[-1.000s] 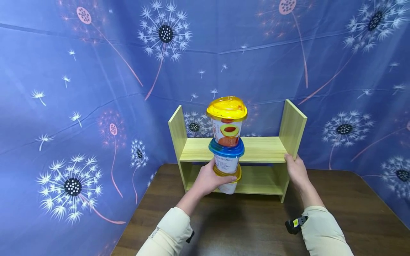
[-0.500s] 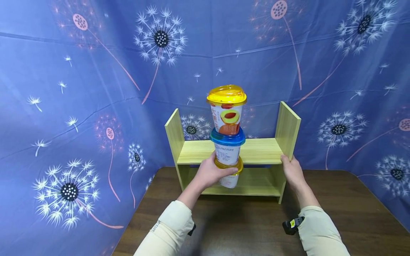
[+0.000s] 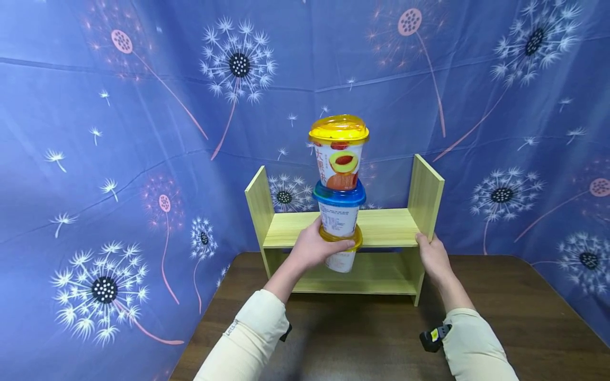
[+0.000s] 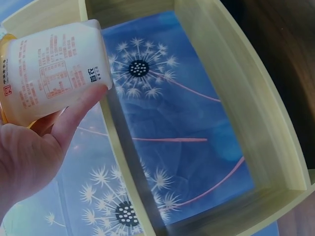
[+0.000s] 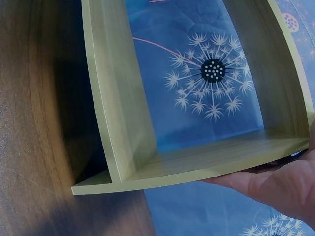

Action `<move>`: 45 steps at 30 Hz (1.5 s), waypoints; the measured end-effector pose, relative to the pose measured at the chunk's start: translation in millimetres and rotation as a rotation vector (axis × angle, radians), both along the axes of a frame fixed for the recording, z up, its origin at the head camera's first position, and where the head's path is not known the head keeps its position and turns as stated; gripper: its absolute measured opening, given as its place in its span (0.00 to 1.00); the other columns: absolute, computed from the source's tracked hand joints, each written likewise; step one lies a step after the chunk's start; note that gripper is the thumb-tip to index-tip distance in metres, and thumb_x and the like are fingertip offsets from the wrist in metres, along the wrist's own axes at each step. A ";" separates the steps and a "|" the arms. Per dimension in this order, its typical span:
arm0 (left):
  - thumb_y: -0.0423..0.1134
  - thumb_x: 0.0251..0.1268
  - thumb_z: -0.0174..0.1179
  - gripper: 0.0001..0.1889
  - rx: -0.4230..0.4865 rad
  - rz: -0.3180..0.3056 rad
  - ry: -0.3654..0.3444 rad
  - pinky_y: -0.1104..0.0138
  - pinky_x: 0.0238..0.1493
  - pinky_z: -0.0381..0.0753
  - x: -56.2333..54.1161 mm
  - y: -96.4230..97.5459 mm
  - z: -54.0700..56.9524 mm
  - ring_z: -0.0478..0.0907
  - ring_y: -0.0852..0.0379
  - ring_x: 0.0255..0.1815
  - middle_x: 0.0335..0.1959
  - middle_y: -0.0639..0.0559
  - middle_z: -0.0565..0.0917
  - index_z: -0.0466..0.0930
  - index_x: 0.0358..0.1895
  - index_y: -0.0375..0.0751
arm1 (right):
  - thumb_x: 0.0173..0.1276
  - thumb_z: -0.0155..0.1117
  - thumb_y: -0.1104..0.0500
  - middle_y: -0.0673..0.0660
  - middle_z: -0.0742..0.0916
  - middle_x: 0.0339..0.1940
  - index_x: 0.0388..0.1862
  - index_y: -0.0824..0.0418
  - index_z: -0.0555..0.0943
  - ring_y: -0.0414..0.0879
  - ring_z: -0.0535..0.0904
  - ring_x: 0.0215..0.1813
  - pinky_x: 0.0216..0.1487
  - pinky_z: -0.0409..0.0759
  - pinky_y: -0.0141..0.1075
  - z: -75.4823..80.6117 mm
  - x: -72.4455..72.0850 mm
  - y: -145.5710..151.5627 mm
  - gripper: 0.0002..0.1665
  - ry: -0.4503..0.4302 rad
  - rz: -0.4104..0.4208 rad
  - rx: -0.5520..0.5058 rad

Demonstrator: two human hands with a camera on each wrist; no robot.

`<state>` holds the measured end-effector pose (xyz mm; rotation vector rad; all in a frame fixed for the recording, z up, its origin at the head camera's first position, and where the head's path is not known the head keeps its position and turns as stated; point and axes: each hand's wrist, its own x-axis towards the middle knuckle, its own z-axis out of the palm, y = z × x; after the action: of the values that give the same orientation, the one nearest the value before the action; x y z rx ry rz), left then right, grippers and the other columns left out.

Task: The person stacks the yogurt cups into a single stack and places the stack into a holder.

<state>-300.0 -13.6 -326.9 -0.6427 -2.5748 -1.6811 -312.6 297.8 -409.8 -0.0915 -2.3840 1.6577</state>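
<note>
My left hand (image 3: 312, 246) grips the lowest of three stacked lidded cups around its yellow lid. That bottom cup (image 3: 340, 261) has a white body; its printed label fills the upper left of the left wrist view. Above it is a white cup (image 3: 338, 219) with a blue lid. A cup with peach pictures (image 3: 339, 165) and a domed yellow lid tops the stack. The stack is held up in front of a light wooden shelf (image 3: 387, 227). My right hand (image 3: 434, 259) holds the shelf's right side panel (image 3: 425, 193), thumb at its front edge, fingers along the outer side.
The two-level shelf stands on a dark brown wooden table (image 3: 371, 338). Behind it hangs a blue dandelion-patterned cloth (image 3: 295, 63), which also runs along the left and right sides. A black device (image 3: 433, 338) is strapped at the right wrist.
The left hand has risen a little, and the cup stack now stands higher against the cloth. The right hand keeps its hold on the side panel. The head view has shifted slightly.
</note>
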 end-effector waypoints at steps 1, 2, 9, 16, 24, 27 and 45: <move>0.59 0.50 0.77 0.34 0.004 -0.002 0.002 0.51 0.51 0.82 0.2 0.3 1.6 0.82 0.57 0.49 0.50 0.62 0.83 0.73 0.62 0.62 | 0.83 0.34 0.44 0.77 0.58 0.77 0.81 0.68 0.49 0.71 0.53 0.76 0.73 0.53 0.64 0.1 0.3 -0.1 0.40 -0.001 0.000 -0.002; 0.59 0.50 0.77 0.34 0.006 -0.006 0.002 0.51 0.51 0.82 0.4 0.7 3.1 0.82 0.57 0.49 0.50 0.62 0.83 0.73 0.62 0.62 | 0.83 0.34 0.44 0.77 0.58 0.77 0.81 0.68 0.49 0.70 0.53 0.76 0.73 0.53 0.63 0.1 0.4 -0.3 0.40 -0.002 -0.002 -0.003; 0.60 0.50 0.77 0.33 0.021 -0.008 0.001 0.52 0.50 0.82 0.2 2.6 13.1 0.82 0.58 0.48 0.49 0.63 0.83 0.74 0.60 0.64 | 0.83 0.35 0.44 0.77 0.58 0.77 0.81 0.68 0.49 0.71 0.51 0.77 0.73 0.52 0.65 0.2 0.3 -0.2 0.39 -0.002 -0.009 -0.007; 0.59 0.51 0.77 0.34 0.060 -0.016 0.015 0.51 0.51 0.82 -1.8 2.6 19.3 0.82 0.54 0.50 0.51 0.59 0.83 0.73 0.62 0.60 | 0.83 0.35 0.43 0.77 0.56 0.78 0.82 0.67 0.47 0.72 0.50 0.77 0.73 0.51 0.66 -1.0 0.1 0.4 0.40 -0.002 -0.008 -0.006; 0.56 0.52 0.77 0.34 0.096 -0.001 -0.031 0.51 0.44 0.84 -7.9 2.0 15.1 0.81 0.53 0.52 0.51 0.59 0.83 0.72 0.62 0.60 | 0.83 0.35 0.43 0.77 0.57 0.77 0.81 0.69 0.49 0.71 0.51 0.77 0.73 0.52 0.65 -2.7 0.1 -0.5 0.41 0.003 -0.005 -0.001; 0.56 0.53 0.77 0.34 0.106 -0.006 -0.033 0.51 0.40 0.85 -9.6 2.6 15.2 0.81 0.52 0.52 0.52 0.58 0.83 0.72 0.63 0.60 | 0.83 0.36 0.43 0.77 0.58 0.77 0.80 0.69 0.50 0.72 0.51 0.77 0.73 0.51 0.65 -2.7 -0.3 -0.4 0.40 0.010 -0.010 0.001; 0.58 0.51 0.77 0.35 0.082 0.019 -0.058 0.50 0.31 0.86 -28.8 6.6 18.2 0.80 0.49 0.54 0.53 0.57 0.82 0.72 0.63 0.63 | 0.83 0.36 0.44 0.78 0.58 0.77 0.81 0.69 0.50 0.71 0.52 0.77 0.74 0.52 0.64 -2.6 0.6 -1.9 0.40 0.014 -0.023 -0.006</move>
<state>-328.8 -7.1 -308.6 -0.5726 -2.5253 -1.8150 -312.0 296.0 -412.4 -0.1080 -2.3582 1.6500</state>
